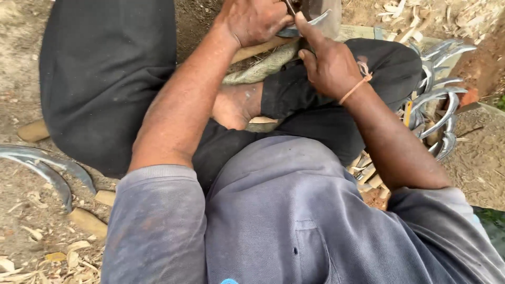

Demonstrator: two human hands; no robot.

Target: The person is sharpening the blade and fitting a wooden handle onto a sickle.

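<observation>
**Both hands on a curved sickle blade at the top of the view**

I see the curved metal blade (307,24) at the very top of my view, just above the crossed legs, its grey steel showing between the two hands. My left hand (252,20) is clenched around the near part of the piece, where a pale wooden handle (258,50) runs out beneath the palm toward the left knee. My right hand (329,63) grips the blade from the other side, with the index finger stretched along the steel and the other fingers curled under it. An orange thread (355,88) circles the right wrist.

Under the hands a strip of woven greenish sacking (263,67) lies across the dark trousers (105,79), and a bare foot (236,105) is tucked below it against the lap. I am wearing a grey shirt (284,210) with short sleeves.

To the right, beside the right knee, a heap of finished sickle blades (439,100) lies on the earth, their hooks overlapping. To the left, two more sickles (47,168) with wooden handles rest on the dirt ground (21,105), among pale wood shavings (52,260).
</observation>
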